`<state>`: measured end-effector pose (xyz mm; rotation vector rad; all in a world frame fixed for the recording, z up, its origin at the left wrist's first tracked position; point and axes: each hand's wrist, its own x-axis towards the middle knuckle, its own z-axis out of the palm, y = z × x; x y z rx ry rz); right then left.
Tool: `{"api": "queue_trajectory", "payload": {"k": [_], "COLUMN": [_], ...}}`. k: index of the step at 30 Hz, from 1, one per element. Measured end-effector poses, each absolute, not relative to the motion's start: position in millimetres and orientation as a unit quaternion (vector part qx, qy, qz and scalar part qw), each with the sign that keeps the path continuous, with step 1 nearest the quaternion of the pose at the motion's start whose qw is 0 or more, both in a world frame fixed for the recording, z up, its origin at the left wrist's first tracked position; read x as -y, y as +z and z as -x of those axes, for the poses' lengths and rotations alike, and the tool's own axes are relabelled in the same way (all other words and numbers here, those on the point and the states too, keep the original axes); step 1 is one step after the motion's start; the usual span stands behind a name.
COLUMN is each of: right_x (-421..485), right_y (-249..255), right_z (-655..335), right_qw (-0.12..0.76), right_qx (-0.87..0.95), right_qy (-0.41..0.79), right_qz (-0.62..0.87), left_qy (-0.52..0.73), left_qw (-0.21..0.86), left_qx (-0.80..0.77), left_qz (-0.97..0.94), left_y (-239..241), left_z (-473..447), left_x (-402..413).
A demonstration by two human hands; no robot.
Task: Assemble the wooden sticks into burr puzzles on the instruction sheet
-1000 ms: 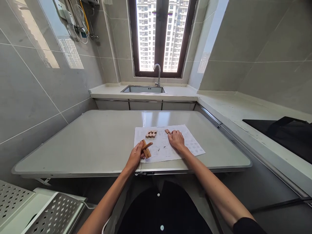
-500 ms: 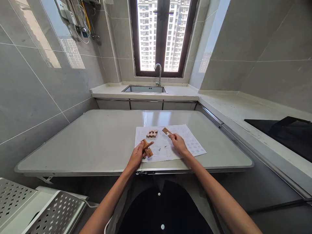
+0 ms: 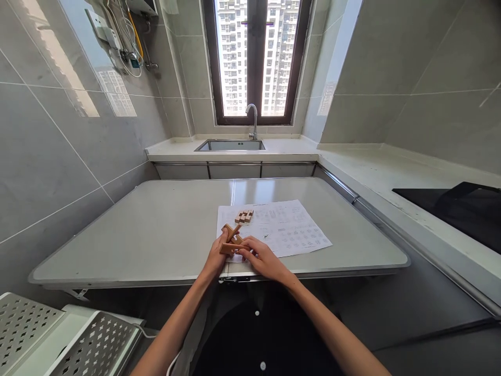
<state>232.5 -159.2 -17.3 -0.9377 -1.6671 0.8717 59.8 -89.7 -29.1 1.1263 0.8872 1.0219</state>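
Note:
My left hand (image 3: 216, 254) is closed around crossed brown wooden pieces (image 3: 230, 230) at the near edge of the table. My right hand (image 3: 263, 257) pinches a notched flat wooden piece (image 3: 226, 248), held lengthwise against the nearer side of those pieces. Whether the notches engage cannot be made out. Beneath both hands lies a printed instruction sheet (image 3: 291, 224). On its upper left part sits a cluster of small wooden blocks (image 3: 243, 216) with light and dark faces. A small metal screw (image 3: 266, 236) rests on the paper just beyond my right hand.
The pale folding table (image 3: 156, 224) stretches wide, with a seam down its middle. Behind it runs a counter (image 3: 172, 148) with a sink (image 3: 235, 145) and faucet (image 3: 253, 120). A black bag (image 3: 465, 201) lies on the right counter. A white perforated rack (image 3: 94, 339) stands low at left.
My right hand has moved left and nearer, bringing its notched piece from over the sheet against the pieces in my left hand. The view has shifted slightly.

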Motion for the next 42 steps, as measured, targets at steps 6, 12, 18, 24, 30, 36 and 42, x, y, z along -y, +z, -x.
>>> {"api": "queue_trajectory", "payload": {"k": [6,12,18,24,30,36,42], "right_x": [160.1,161.5,161.3,160.7,160.3,147.2,122.7], "right_y": [-28.5,-30.0,-31.0,-31.9,-28.0,-27.3,-21.7], "right_z": [-232.1,-231.8,-231.8,-232.8,-235.4,-254.2,-268.4], "right_qw": [0.506,0.5,0.5,0.495,0.535,0.645,0.701], "right_qx": [0.694,0.703,0.708,0.718,0.674,0.513,0.396], "right_qy": [0.325,0.308,0.301,0.294,0.342,0.411,0.454], "right_qz": [0.395,0.401,0.396,0.392,0.376,0.391,0.381], "left_qy": [0.452,0.451,0.448,0.444,0.452,0.466,0.465], "left_qw": [0.637,0.648,0.651,0.643,0.641,0.656,0.667], "left_qx": [-0.403,-0.395,-0.39,-0.381,-0.37,-0.358,-0.352], "left_qz": [-0.477,-0.47,-0.473,-0.495,-0.497,-0.474,-0.463], "left_y": [-28.4,-25.2,-23.6,-24.1,-26.7,-27.4,-25.2], "left_z": [-59.0,-58.7,-58.0,-57.9,-60.4,-61.7,-61.4], "left_x": [90.8,91.5,92.7,93.0,91.0,89.2,91.5]}}
